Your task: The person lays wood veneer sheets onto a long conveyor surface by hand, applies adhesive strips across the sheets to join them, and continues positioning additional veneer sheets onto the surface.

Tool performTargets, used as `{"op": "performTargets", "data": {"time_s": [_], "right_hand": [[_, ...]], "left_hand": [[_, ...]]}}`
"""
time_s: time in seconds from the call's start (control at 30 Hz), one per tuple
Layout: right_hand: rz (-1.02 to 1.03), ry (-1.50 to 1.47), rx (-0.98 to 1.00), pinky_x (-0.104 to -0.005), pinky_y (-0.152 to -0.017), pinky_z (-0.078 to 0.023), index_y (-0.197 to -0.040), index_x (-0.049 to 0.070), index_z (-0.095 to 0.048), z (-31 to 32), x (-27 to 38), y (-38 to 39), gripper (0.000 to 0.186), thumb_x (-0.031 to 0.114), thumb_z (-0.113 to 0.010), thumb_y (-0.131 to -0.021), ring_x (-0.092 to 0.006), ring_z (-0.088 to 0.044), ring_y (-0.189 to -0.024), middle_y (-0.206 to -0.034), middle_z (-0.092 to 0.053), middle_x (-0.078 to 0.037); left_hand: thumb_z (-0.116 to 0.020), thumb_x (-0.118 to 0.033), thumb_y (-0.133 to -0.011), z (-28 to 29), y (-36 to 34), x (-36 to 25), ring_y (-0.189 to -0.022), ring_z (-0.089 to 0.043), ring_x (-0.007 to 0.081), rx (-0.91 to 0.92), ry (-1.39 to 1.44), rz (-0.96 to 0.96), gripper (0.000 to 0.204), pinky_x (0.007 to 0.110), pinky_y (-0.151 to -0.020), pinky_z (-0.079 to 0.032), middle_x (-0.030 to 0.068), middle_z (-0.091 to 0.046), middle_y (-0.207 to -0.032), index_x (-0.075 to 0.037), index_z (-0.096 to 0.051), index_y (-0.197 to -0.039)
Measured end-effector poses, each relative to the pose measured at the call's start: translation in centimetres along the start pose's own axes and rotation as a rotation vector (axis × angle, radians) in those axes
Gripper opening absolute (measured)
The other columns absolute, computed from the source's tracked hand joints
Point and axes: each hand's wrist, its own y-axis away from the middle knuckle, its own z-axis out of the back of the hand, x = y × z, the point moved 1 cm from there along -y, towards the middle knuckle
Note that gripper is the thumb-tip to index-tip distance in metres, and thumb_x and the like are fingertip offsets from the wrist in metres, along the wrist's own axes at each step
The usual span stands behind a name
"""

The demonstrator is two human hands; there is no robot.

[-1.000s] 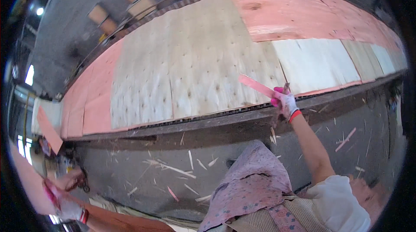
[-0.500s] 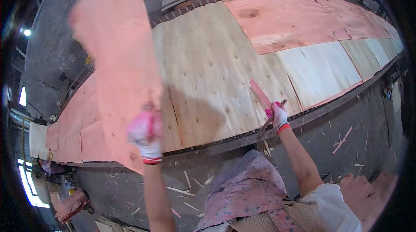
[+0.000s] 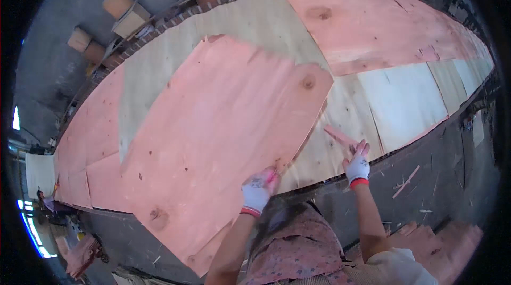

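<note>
A large pink-stained wood veneer sheet (image 3: 213, 109), with ragged ends and dark knots, lies slantwise over the pale veneer (image 3: 239, 18) on the long table. My left hand (image 3: 258, 190), in a white and pink glove, is closed on its near right edge. One corner of the sheet hangs past the table's front edge. To the right, my gloved right hand (image 3: 357, 167) is above the pale veneer by the front edge. A narrow pink veneer strip (image 3: 339, 135) reaches from between its thumb and fingers. The dark slim tool seen earlier in that hand is hard to make out.
Another pink sheet (image 3: 372, 29) covers the far right, beside white veneer pieces (image 3: 404, 93). Several wood scraps (image 3: 406, 181) litter the floor; pink veneer (image 3: 426, 247) is stacked at lower right. A person (image 3: 49, 200) stands at the table's far left end. Boxes (image 3: 130, 18) stand behind.
The large pink sheet has come down from its raised, upright position onto the table. My left hand moved right and nearer with its edge. My right hand drew slightly nearer and right with the strip.
</note>
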Motion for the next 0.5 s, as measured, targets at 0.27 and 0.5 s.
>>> {"op": "performTargets", "data": {"time_s": [0.27,0.5], "right_hand": [[-0.487,-0.889,0.453,-0.0402,-0.084,-0.049,-0.141,-0.002,-0.023,-5.6,9.5,3.3,0.083,0.029,-0.066,-0.077,-0.0313,-0.055,-0.111,-0.135,-0.045,-0.019],[-0.206,-0.033,0.098,-0.0397,-0.071,-0.051,-0.124,-0.003,-0.045,-5.9,9.3,7.5,0.062,0.03,-0.064,-0.075,-0.028,-0.065,-0.085,-0.103,-0.066,-0.014]], "left_hand": [[-0.058,-0.032,-0.086,2.0,1.1,0.8,-0.077,-0.064,0.0316,0.119,0.111,0.04,0.025,0.04,-0.067,-0.05,0.0137,-0.066,-0.084,-0.013,-0.065,-0.101],[-0.048,-0.04,-0.09,4.2,3.8,6.3,-0.085,-0.063,0.0331,0.059,0.396,0.047,0.039,0.041,-0.074,-0.049,0.014,-0.066,-0.096,-0.012,-0.06,-0.114]]}}
